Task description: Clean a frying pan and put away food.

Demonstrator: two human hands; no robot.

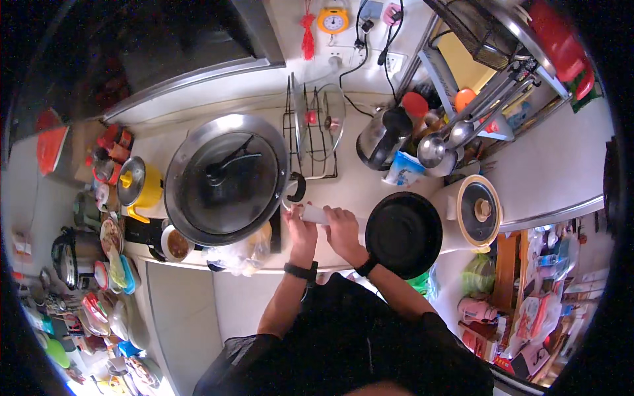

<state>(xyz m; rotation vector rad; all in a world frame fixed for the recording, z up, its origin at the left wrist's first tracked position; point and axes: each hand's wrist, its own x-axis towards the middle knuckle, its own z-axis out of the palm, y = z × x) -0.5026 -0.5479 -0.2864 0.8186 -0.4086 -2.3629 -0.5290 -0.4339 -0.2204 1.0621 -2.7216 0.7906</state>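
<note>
Both my hands meet over the counter's front part, on a small white object whose exact kind I cannot tell. My left hand [300, 232] grips its left end, beside the black handle of a large wok. My right hand [343, 233] closes around the right end of the white object [315, 215]. Left of my hands stands the wide metal wok [233, 210], with a dark utensil [230, 163] inside. To the right lies a black frying pan [403, 235], its handle end hidden by my right forearm. A plastic bag [242, 255] is below the wok.
A wire rack [312, 171] with glass lids stands behind my hands. Further right are an electric kettle [379, 138], hanging ladles [432, 148] and a lidded cream pot [478, 213]. On the left are a yellow pot [143, 183] and a bowl of brown liquid [177, 244] near the counter's edge.
</note>
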